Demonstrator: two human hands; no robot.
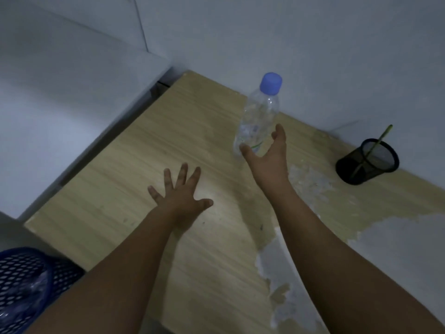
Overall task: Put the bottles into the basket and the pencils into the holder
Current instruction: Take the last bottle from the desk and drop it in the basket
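A clear plastic bottle (pixel 258 116) with a blue cap stands upright near the table's far edge by the wall. My right hand (pixel 269 155) is open just in front of its base, thumb and fingers spread on either side, the thumb tip touching or almost touching it. My left hand (pixel 180 191) hovers flat over the table's middle, fingers apart, holding nothing. A black mesh holder (pixel 368 165) at the right has one green pencil (pixel 372 149) leaning in it. A blue basket (pixel 26 283) at the lower left, beside the table, holds clear plastic.
The wooden table (pixel 144 179) has its surface peeled off in grey patches on the right side. A white wall runs behind the bottle and holder. A pale ledge lies along the table's left edge.
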